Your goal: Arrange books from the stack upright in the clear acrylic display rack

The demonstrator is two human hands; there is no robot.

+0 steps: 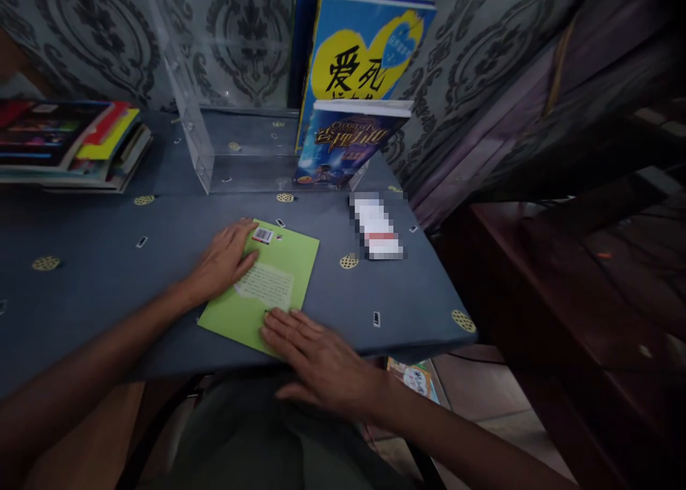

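Note:
A thin green book [292, 254] lies flat near the front edge of the table, its barcode and a pale text block facing up. My left hand [228, 258] rests along its left side, fingers stretched toward the barcode corner and thumb on the cover. Across the book's lower right corner lies my right hand [316, 354], fingers extended flat and thumb held off past the table edge. Neither hand grips the book. Part of its left edge is hidden under my left hand.
A clear acrylic stand [201, 168] holds a blue-purple book [343, 147] and a taller blue-and-yellow book [348, 40] behind. Stacked books [69, 147] lie at left. A blurred-out phone-like object [378, 226] sits right on the patterned tablecloth [418, 297]. Dark red furniture [514, 261] stands beyond.

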